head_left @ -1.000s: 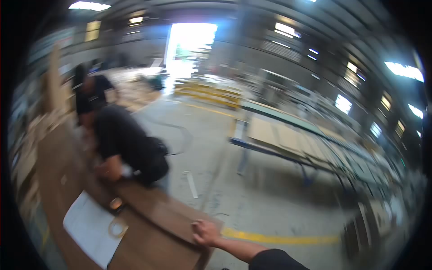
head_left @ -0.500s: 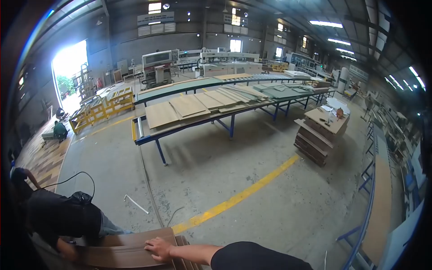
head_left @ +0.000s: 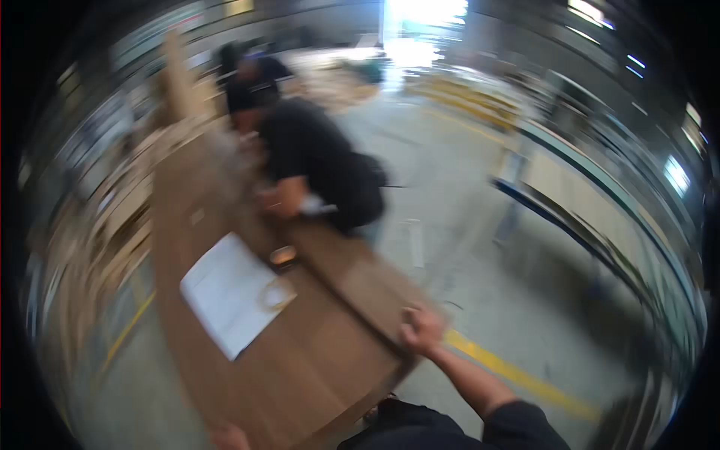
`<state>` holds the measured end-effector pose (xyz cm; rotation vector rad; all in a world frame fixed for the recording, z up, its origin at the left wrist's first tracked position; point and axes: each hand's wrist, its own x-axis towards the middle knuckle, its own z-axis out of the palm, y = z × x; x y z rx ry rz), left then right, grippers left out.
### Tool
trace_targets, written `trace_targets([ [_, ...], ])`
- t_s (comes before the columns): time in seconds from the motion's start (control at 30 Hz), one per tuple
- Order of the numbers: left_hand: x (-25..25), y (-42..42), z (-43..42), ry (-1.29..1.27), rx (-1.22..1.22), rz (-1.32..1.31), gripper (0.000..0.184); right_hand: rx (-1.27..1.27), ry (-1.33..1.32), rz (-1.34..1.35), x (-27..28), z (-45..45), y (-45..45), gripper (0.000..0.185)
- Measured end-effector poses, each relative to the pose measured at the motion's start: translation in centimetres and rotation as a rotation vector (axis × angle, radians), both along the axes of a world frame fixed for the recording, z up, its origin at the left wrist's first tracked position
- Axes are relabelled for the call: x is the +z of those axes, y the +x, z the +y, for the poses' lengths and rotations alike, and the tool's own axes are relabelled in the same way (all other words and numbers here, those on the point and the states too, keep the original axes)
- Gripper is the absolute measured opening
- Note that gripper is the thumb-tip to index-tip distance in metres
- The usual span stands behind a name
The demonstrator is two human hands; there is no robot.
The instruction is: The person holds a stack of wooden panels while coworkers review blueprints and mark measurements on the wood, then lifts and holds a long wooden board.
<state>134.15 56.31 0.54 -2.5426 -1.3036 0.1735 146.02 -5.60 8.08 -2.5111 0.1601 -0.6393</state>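
A large stack of brown wooden boards point(head_left: 330, 360) lies before me, blurred by motion. My right hand point(head_left: 421, 330) is at the near end of a narrow brown board point(head_left: 367, 281) along the stack's right side, its fingers curled over that end. At the bottom left, my left hand point(head_left: 229, 436) touches the near edge of the wide board; its fingers are smeared and partly cut off. On top lie a white sheet of paper point(head_left: 231, 300), a pale ring like a tape roll point(head_left: 277, 295) and a small orange-brown roll point(head_left: 283, 256).
A co-worker in black point(head_left: 311, 154) leans over the stack's right side, hands on the boards. A roller table with panels point(head_left: 577, 195) stands at right. Stacked wood pieces point(head_left: 112, 247) are at left. A yellow floor line point(head_left: 517, 371) runs at lower right.
My view has swung left and down onto the stack, bringing the paper, rolls and my left hand into sight. My right hand, formerly spread on the board, now curls at its end.
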Motion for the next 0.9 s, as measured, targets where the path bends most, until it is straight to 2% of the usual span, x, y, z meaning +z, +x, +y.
trace_targets([
  [0.03, 1.3, 1.8, -1.4, -0.141, 0.198, -0.417, 0.066, 0.022, 0.031, 0.016, -0.5, -0.2, 0.4, 0.045],
  [0.07, 9.1, 2.9, -6.9, -0.265, 0.378, -0.406, 0.063, 0.001, -0.020, 0.000, -1.3, -0.5, 0.0, 0.047],
  [0.13, 5.6, 1.7, -4.8, -0.146, 0.265, -0.432, 0.062, 0.006, -0.014, 0.011, -2.0, -1.1, -0.2, 0.048],
  [0.27, 4.7, 1.6, -5.1, -0.139, 0.279, -0.451, 0.063, 0.043, -0.021, 0.015, -1.2, -1.0, -0.1, 0.047],
  [0.5, 5.3, 1.0, -5.3, -0.131, 0.266, -0.466, 0.062, 0.070, -0.006, 0.107, -0.7, -1.1, -0.6, 0.048],
  [0.9, 5.3, 1.8, -5.4, -0.116, 0.240, -0.488, 0.062, 0.058, -0.061, 0.056, -0.6, -1.1, -0.3, 0.048],
])
